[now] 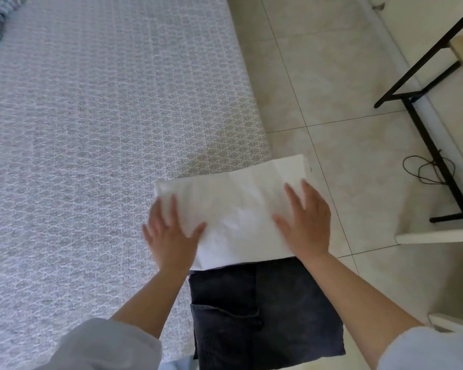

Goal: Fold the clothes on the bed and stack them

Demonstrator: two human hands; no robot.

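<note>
Two folded garments — white cloth (238, 206) lying over dark jeans (265, 311), left hand (171, 236) and right hand (305, 222) pressing flat, fingers spread, on the cloth

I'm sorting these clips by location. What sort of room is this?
Most likely a bedroom at home: a bed with a patterned cover, folded clothes at its edge, a white garment above dark jeans, and a tiled floor.

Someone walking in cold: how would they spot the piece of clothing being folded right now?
Start at the big patterned bed and go to its near right corner. There a white folded garment lies under the left hand and right hand. Its neighbour, the folded dark jeans, sits nearer the person.
</note>
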